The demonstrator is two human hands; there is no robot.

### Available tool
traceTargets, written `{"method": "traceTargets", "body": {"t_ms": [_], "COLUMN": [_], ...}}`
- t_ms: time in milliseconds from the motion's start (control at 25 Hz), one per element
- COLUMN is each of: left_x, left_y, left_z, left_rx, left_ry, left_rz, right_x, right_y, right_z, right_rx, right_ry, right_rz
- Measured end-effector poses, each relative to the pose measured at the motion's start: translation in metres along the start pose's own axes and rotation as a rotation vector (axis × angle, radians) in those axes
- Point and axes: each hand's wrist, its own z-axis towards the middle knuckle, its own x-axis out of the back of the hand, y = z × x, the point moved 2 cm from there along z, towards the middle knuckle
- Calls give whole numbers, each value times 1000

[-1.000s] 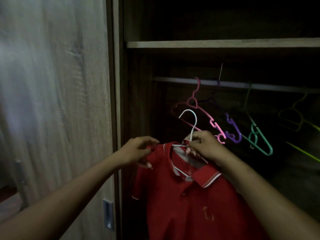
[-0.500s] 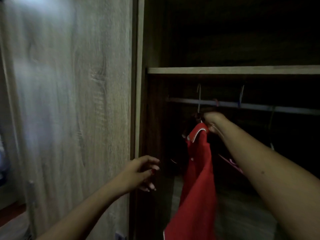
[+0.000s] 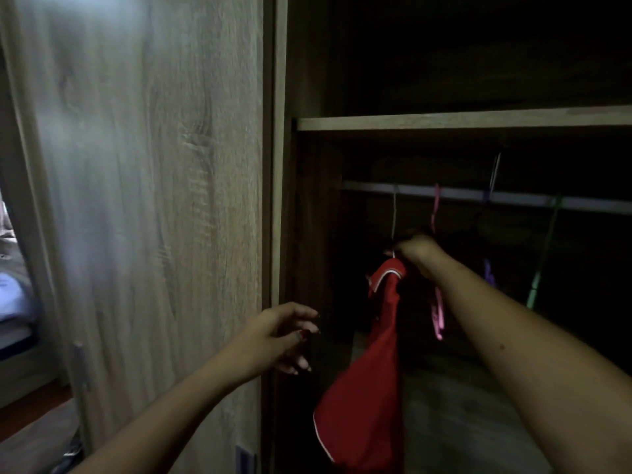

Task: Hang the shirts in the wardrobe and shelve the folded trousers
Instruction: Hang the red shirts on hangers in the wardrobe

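While right grip (image 3: 415, 251) holds red shirt (image 3: 366, 388) beside pink hanger (image 3: 438, 316), left grip (image 3: 273, 336) curls loosely, empty.

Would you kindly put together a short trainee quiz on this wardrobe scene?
1. True or false: the left hand holds the shirt.
2. The right hand grips the shirt at its: A) hem B) top C) sleeve.
3. Fill in: the empty hanger nearest the shirt is ____.
Key: 1 false; 2 B; 3 pink.
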Motion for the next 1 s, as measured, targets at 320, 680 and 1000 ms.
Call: {"method": "traceTargets", "body": {"t_ms": [320, 680, 1000], "left_x": [-12, 113, 300], "left_y": [2, -89, -241], "left_z": [-43, -217, -398], "left_rx": [62, 277, 758], "left_ry": [145, 685, 1076], "left_rz": [-81, -25, 545], "right_x": [1, -209, -457], "right_y": [-34, -106, -171], "right_z": [-108, -266, -348], "right_rx": [745, 972, 916], "right_ry": [166, -424, -796], "right_rz": [-66, 185, 124]}}
